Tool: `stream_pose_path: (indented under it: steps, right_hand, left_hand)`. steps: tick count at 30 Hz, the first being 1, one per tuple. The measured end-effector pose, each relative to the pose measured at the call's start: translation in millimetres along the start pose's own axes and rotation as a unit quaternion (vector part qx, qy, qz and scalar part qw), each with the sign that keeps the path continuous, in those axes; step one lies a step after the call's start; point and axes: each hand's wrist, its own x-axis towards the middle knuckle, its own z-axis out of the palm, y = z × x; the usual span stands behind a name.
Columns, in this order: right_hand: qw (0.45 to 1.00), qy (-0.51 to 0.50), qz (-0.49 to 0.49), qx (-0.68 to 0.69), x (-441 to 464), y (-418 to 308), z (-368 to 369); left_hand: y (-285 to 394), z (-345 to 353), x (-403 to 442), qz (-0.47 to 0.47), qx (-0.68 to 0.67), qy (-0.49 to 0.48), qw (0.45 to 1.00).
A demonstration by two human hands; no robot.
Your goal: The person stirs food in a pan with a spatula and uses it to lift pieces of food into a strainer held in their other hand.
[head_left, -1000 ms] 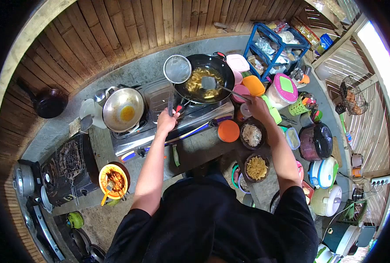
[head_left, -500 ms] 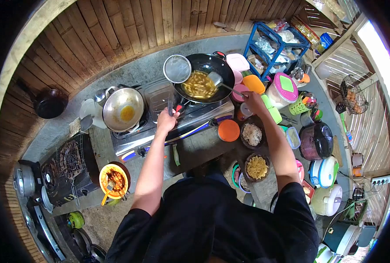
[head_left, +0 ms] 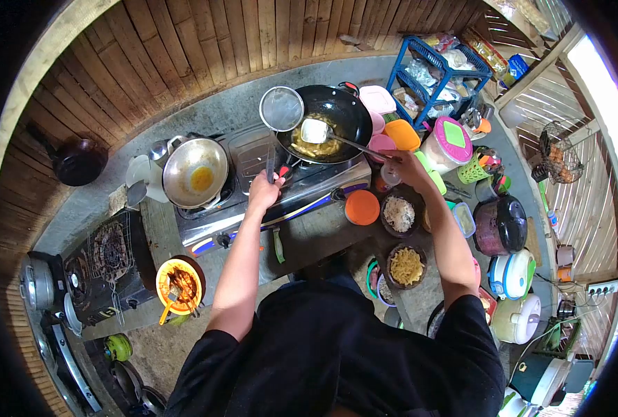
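Observation:
My left hand (head_left: 264,192) is closed on the handle of a round mesh strainer (head_left: 282,109), whose basket hangs at the left rim of the black wok (head_left: 354,115). Pale food pieces (head_left: 316,149) lie in oil at the wok's bottom. In my right hand (head_left: 406,169) is the long handle of a metal spatula (head_left: 314,131); its blade is over the food in the wok. The wok stands on the right side of the stove (head_left: 274,206). On the left burner sits a metal pan (head_left: 196,174) with some yellow liquid.
Bowls of white shreds (head_left: 399,213) and yellow pieces (head_left: 406,266) stand near my right forearm, beside an orange lid (head_left: 362,208). An orange bowl of red sauce (head_left: 180,286) is at the left. A blue rack (head_left: 431,83) and lidded containers line the right back.
The spatula has swung from the wok's right side to the left over the food, its blade now turned pale side up. My left hand and the strainer are almost still.

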Motion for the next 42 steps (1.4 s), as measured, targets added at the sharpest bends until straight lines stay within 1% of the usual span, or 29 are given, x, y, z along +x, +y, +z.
stream_pose_path:
  steps: [1, 3, 7, 9, 10, 12, 13, 15, 16, 18, 19, 21, 24, 25, 27, 28, 30, 31, 32, 33, 37, 39, 40, 42]
  right_hand:
    - [1.0, 0.001, 0.001, 0.0, -2.6, -3.6, -4.7]
    - [0.999, -0.017, -0.029, -0.037, -7.9, -12.4, -15.8]
    - [0.997, -0.028, -0.038, -0.065, -16.2, -15.6, -17.6]
    - [0.987, 0.027, -0.083, -0.133, -13.3, -4.3, -7.4]
    - [0.987, 0.026, -0.084, -0.132, -11.1, -0.4, -3.7]
    - [0.981, 0.064, -0.06, -0.172, -6.3, 7.3, 3.8]
    - [0.981, 0.064, -0.06, -0.171, -1.9, 16.1, 9.3]
    - [0.974, 0.125, -0.045, -0.185, 8.1, 25.0, 16.6]
    - [0.974, 0.125, -0.045, -0.185, 11.3, 25.9, 17.4]
    - [0.972, 0.141, 0.001, -0.189, 15.8, 29.3, 20.1]
    - [0.972, 0.14, 0.003, -0.189, 18.8, 32.8, 21.8]
    - [0.957, 0.195, -0.009, -0.215, 26.6, 36.7, 28.3]
    - [0.957, 0.196, -0.015, -0.214, 33.5, 42.2, 35.6]
    - [0.957, 0.196, -0.016, -0.214, 36.0, 44.2, 36.8]
    - [0.975, 0.119, -0.011, -0.187, 38.2, 45.4, 37.9]
    - [0.975, 0.119, -0.011, -0.187, 36.9, 44.5, 39.1]
    - [0.996, 0.077, -0.035, -0.022, 34.7, 42.0, 43.3]
    - [0.996, 0.078, -0.035, -0.022, 35.0, 40.9, 43.6]
    - [0.999, 0.013, 0.027, 0.045, 35.2, 39.8, 43.9]
    - [0.989, -0.051, 0.088, 0.112, 35.6, 37.9, 44.1]
    - [0.993, -0.049, 0.073, 0.075, 23.4, 25.9, 39.8]
    - [0.99, -0.038, 0.108, 0.087, 13.0, 16.2, 33.3]
    - [0.99, -0.037, 0.106, 0.086, 11.5, 14.8, 31.9]
    - [0.999, 0.012, 0.043, 0.03, 7.5, 16.9, 28.7]
  left_hand:
    - [-1.8, 0.8, 0.8, 0.0, -0.005, 0.002, 1.0]
    - [-3.1, 1.4, 2.2, 0.001, -0.01, 0.003, 1.0]
    - [-3.3, 1.5, 1.7, 0.004, -0.006, 0.002, 1.0]
    - [-3.5, 1.6, 2.0, 0.009, 0.0, 0.004, 1.0]
    - [-3.9, 1.9, 2.0, 0.006, 0.0, 0.003, 1.0]
    - [-3.8, 2.2, 1.6, 0.003, 0.0, 0.003, 1.0]
    - [-2.9, 2.0, 1.2, -0.001, -0.005, 0.001, 1.0]
    - [-4.0, 2.4, 2.2, -0.005, -0.01, -0.001, 1.0]
    - [-5.8, 3.3, 3.7, -0.002, -0.005, 0.0, 1.0]
    - [-7.6, 3.9, 4.0, 0.001, 0.001, 0.0, 1.0]
    - [-7.0, 3.2, 3.4, 0.004, 0.001, -0.004, 1.0]
    - [-6.1, 2.2, 3.6, 0.007, 0.001, -0.007, 1.0]
    - [-5.8, 2.6, 4.1, 0.008, -0.01, -0.006, 1.0]
    - [-5.7, 2.4, 4.4, 0.005, -0.01, -0.008, 1.0]
    - [-6.4, 2.9, 4.4, 0.001, -0.009, -0.01, 1.0]
    - [-7.0, 3.1, 4.6, -0.002, -0.018, -0.008, 1.0]
    - [-7.7, 2.7, 5.4, -0.004, -0.027, -0.006, 1.0]
    - [-8.0, 2.7, 5.4, 0.0, -0.024, -0.004, 1.0]
    - [-8.4, 3.1, 5.2, 0.003, -0.021, -0.003, 1.0]
    - [-6.5, 2.4, 3.9, 0.004, -0.021, -0.003, 1.0]
    - [-4.5, 2.0, 1.6, 0.0, -0.026, -0.003, 1.0]
    - [-3.8, 2.0, 2.4, -0.001, -0.032, -0.001, 0.999]
    - [-3.0, 1.6, 2.0, 0.002, -0.022, 0.001, 1.0]
    - [-1.3, 0.3, 0.2, 0.002, -0.009, 0.002, 1.0]
